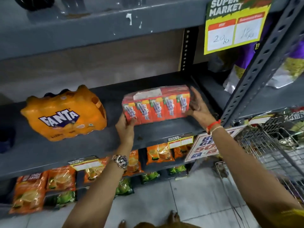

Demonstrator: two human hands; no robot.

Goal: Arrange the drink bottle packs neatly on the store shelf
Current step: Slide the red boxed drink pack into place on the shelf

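A red shrink-wrapped pack of drink cartons (156, 105) rests on the dark grey shelf (148, 130), towards its right end. My left hand (125, 127) grips the pack's lower left corner. My right hand (196, 106) presses against its right end with the fingers spread along the side. An orange Fanta bottle pack (64, 113) lies tilted on the same shelf, to the left, apart from the red pack.
A perforated grey upright (256, 63) bounds the shelf on the right, with snack bags (279, 66) beyond it. A wire basket (269, 145) stands at lower right. Orange drink-mix pouches (29, 191) fill the lower shelves. A yellow price sign (235, 25) hangs above.
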